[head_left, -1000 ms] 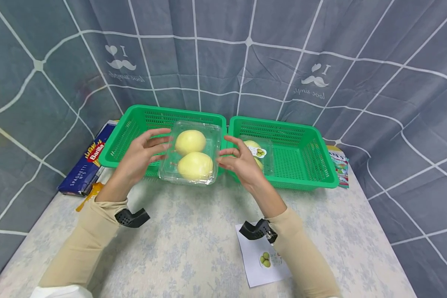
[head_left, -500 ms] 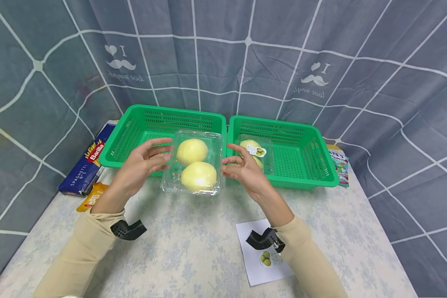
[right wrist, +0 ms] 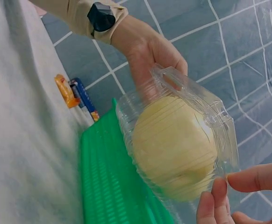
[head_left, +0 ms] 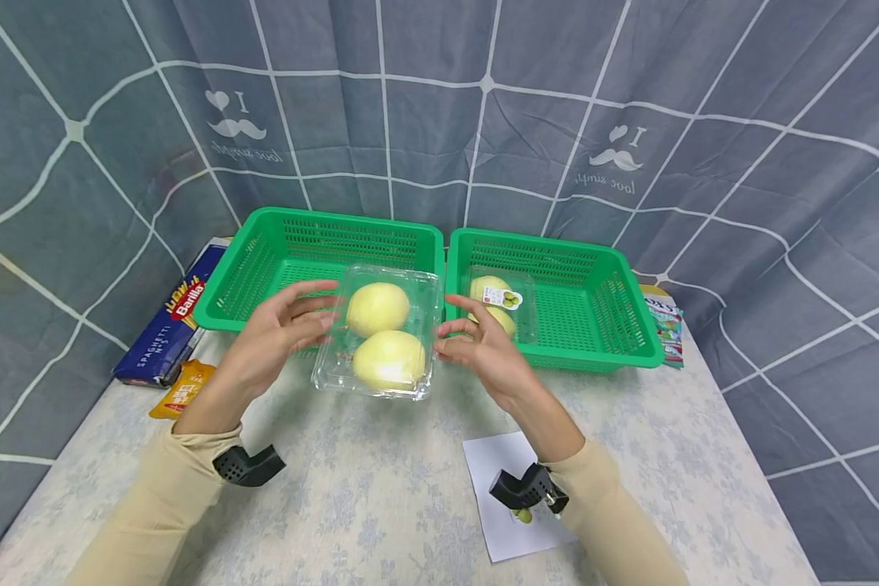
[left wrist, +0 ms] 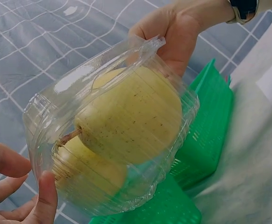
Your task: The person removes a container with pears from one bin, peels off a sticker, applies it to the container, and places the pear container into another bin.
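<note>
A clear plastic clamshell [head_left: 341, 358] with two round, pale yellow fruits [head_left: 389, 360] is held up between both hands, tilted, in front of the left basket. My left hand [head_left: 282, 325] grips its left side; in the left wrist view the thumb and fingers [left wrist: 46, 198] meet at the plastic edge. On the opposite side, my right hand [head_left: 483, 346] pinches the rim, seen in the right wrist view with thumb and fingertips [right wrist: 218, 190] at the edge. A brown stem [left wrist: 69, 137] shows on one fruit. Parts of both hands are hidden behind the plastic.
Two green baskets [head_left: 337, 218] stand side by side at the back; the right basket [head_left: 593, 358] holds another labelled fruit clamshell [head_left: 523, 313]. Left lie a blue spaghetti box [head_left: 163, 338] and orange packet [head_left: 183, 391]; right, a snack bag [head_left: 670, 330]. Printed paper [head_left: 494, 521] lies in front.
Both hands have brought the fruit clamshell lower in the head view, toward the front of the table. It stays held between them throughout.
</note>
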A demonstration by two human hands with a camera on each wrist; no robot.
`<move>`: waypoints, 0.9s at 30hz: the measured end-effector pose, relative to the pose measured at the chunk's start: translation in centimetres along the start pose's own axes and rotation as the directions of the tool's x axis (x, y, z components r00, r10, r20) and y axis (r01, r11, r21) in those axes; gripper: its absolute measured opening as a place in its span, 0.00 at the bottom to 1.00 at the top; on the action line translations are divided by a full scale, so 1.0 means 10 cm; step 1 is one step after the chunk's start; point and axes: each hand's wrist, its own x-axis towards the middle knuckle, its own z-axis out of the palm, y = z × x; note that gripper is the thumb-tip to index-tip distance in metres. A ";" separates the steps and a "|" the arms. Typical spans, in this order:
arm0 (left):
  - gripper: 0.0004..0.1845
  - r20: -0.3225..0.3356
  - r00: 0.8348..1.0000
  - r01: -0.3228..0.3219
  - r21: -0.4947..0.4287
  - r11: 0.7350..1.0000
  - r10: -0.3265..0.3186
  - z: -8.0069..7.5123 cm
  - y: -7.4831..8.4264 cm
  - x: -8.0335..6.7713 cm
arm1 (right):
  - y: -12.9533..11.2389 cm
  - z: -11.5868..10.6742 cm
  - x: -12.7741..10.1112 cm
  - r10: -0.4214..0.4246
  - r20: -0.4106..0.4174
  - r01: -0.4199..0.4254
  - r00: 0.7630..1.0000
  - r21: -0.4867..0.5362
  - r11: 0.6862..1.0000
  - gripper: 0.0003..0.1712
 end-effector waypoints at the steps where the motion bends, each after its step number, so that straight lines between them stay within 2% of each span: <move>1: 0.25 0.001 1.000 -0.004 0.003 1.000 0.004 0.00 0.00 -0.02 | 0.00 0.00 -0.02 -0.001 0.006 0.001 1.000 0.004 1.000 0.42; 6: 0.25 0.009 1.000 -0.008 0.012 1.000 0.008 -0.01 -0.03 -0.11 | 0.03 0.02 -0.11 -0.004 0.035 0.004 0.999 0.006 1.000 0.43; 11: 0.26 0.018 1.000 0.021 0.043 0.999 -0.022 0.01 -0.07 -0.20 | 0.08 0.02 -0.20 0.010 0.069 -0.008 0.998 -0.025 1.000 0.46; 17: 0.26 0.034 0.999 0.034 0.047 0.998 -0.035 0.04 -0.15 -0.27 | 0.14 0.00 -0.30 0.023 0.109 -0.017 0.994 -0.061 0.998 0.42; 27: 0.25 0.038 0.998 0.051 0.028 0.998 -0.052 0.10 -0.24 -0.38 | 0.24 0.01 -0.44 0.041 0.131 -0.037 0.991 -0.027 0.999 0.40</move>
